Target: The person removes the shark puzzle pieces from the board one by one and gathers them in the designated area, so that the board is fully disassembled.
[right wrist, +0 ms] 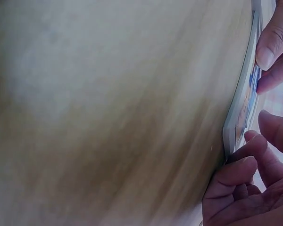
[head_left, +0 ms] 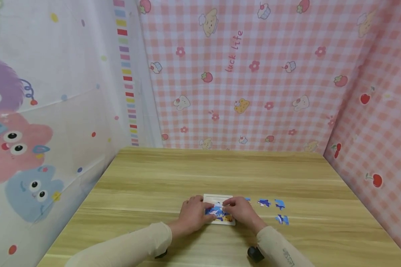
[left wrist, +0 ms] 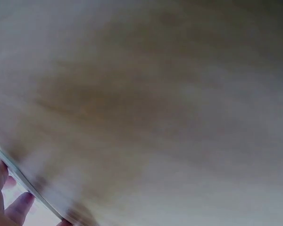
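A white-framed jigsaw tray (head_left: 218,196) with a blue sea picture lies on the table between both hands. My left hand (head_left: 193,214) rests at its left side, thumb and forefinger stretched onto the picture. In the left wrist view, left fingertips (left wrist: 23,201) show along the tray's edge. My right hand (head_left: 242,212) is over the tray's right side, thumb and forefinger close together at a pale blue puzzle piece (head_left: 218,204), which they appear to pinch. Its other fingers (right wrist: 236,172) are curled beside the tray's corner in the right wrist view. The fingers cover part of the picture.
Loose blue puzzle pieces (head_left: 264,203) lie right of the tray, one partly behind the right hand. Another piece (head_left: 282,219) is nearer the front. The wooden table (head_left: 147,174) meets patterned cloth (head_left: 254,85) at the back and sides. A black object (head_left: 255,254) sits under the right forearm.
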Tool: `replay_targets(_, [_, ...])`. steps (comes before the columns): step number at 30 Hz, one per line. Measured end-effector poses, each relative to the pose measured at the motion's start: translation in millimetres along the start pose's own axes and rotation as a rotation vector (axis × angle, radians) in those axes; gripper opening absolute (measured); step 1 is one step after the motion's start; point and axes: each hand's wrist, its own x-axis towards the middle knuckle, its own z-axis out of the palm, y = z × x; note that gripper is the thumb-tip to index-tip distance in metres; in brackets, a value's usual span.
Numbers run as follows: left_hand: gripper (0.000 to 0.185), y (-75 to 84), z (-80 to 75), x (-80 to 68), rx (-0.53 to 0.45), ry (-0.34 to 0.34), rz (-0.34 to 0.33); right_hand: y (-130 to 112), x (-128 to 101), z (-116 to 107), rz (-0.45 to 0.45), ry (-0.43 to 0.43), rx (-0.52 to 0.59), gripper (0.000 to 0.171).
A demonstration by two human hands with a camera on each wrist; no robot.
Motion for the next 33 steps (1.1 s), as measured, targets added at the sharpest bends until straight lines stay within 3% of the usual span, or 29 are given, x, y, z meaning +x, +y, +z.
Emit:
replay_targets(6, [0.043, -0.9, -0.1, 1.0, 0.004, 0.008, 0.011, -2.6, 0.7, 0.3, 0.015, -0.014, -0.040, 0.017])
replay_targets(12, [0.043, 0.0, -1.7, 1.5, 0.003, 0.010, 0.020, -5.4, 1.6, -3.5, 0.073, -0.057, 0.032, 0.022])
replay_targets(21, [0.041, 0.8, -2.0, 0.7, 0.011, 0.039, 0.038, -2.1, 6.3, -1.1, 0.070, -0.112, 0.169, 0.028])
replay_targets(33, [0.041, 0.4, -1.8, 0.3, 0.013, 0.031, 0.029, 1.3, 4.1, -3.1, 0.034, -0.100, 0.199, 0.028])
